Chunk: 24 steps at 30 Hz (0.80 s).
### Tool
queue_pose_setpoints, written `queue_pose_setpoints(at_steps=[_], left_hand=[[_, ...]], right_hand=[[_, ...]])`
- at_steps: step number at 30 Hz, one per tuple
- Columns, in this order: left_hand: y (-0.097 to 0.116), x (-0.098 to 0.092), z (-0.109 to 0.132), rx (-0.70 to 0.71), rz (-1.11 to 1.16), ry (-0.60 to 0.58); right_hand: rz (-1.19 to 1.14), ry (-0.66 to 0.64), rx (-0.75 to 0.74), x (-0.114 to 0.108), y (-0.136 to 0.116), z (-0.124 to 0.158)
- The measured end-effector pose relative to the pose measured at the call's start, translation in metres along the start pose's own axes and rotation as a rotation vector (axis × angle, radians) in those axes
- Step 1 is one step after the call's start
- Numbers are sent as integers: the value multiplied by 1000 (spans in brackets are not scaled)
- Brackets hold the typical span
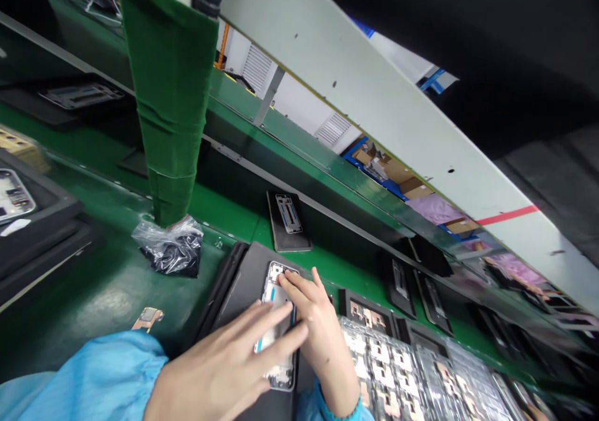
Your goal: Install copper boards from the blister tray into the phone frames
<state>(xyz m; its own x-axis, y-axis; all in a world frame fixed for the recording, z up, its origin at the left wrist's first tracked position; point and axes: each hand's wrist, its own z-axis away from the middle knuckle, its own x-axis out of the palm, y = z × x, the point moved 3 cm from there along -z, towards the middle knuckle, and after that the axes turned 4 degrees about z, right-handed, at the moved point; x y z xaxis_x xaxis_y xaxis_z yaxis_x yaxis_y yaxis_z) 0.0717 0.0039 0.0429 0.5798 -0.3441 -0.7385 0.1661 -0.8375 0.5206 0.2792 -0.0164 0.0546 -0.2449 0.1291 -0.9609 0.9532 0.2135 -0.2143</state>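
Observation:
A silver phone frame [275, 274] lies on a dark foam pad [250, 284] in front of me, with blue strips along its inner sides. My right hand [321, 324] reaches in from the lower right, fingers stretched out, fingertips at the upper part of the frame. Across the frame's middle hangs my left hand [229, 362], slightly blurred, its fingers spread; whether it touches the frame I cannot tell. Left of the pad, a small copper-coloured part [148, 318] rests on the green bench [107, 296].
A clear plastic bag [175, 249] with dark contents sits beneath a green cloth-wrapped post [171, 96]. Clear trays [393, 371] of copper-coloured parts stand at right. Another phone frame [289, 214] lies on a pad on the green conveyor behind. Stacked foam pads [37, 240] are at left.

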Motion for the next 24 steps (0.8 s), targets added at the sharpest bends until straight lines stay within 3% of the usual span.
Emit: queue_pose_setpoints(at_steps=[3, 6, 9, 12, 19, 24], left_hand=[[-30, -7, 3, -337, 72, 48], [-59, -13, 6, -653, 170, 80], [-69, -13, 4, -690, 234, 78], [-71, -9, 4, -722, 319, 120], [-88, -18, -4, -852, 733, 222], [-127, -41, -38, -976, 872, 375]], right_hand=[[-130, 61, 190, -10, 30, 4], [-83, 192, 495, -8, 81, -14], [-19, 181, 756, 14, 129, -44], [-12, 100, 913, 38, 156, -68], [-291, 47, 1077, 56, 186, -69], [-676, 182, 1162, 55, 193, -58]])
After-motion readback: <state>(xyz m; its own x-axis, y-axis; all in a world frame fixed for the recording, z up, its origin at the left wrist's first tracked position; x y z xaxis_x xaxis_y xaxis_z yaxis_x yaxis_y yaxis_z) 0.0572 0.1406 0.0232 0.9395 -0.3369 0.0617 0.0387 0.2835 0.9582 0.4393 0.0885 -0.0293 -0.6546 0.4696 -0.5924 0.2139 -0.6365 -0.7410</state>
